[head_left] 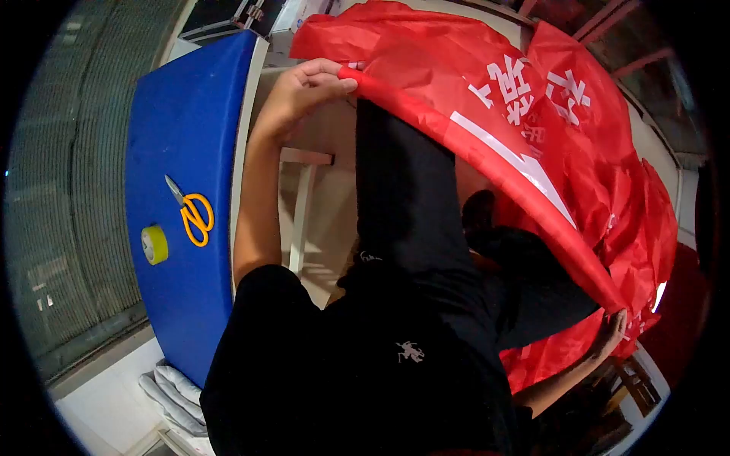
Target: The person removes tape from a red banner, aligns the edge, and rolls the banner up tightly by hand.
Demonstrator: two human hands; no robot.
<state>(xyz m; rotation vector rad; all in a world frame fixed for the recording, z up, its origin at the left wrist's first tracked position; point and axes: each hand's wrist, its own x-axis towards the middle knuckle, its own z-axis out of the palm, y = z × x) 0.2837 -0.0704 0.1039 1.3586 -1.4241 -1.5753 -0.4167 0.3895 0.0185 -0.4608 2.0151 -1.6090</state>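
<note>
A large red cloth banner with white characters spreads across my lap and beyond my knees. Its near edge is a rolled or folded band stretched between my two hands. At the upper left, my left hand pinches one end of that band between thumb and fingers. My right hand, at the lower right, is closed on the other end, with its fingers partly hidden by the cloth. The banner's far part hangs in loose folds at the right.
To the left stands a blue-topped table, bearing scissors with orange handles and a roll of yellow-green tape. A black case and a white box are at the top. Grey folded material lies at the lower left.
</note>
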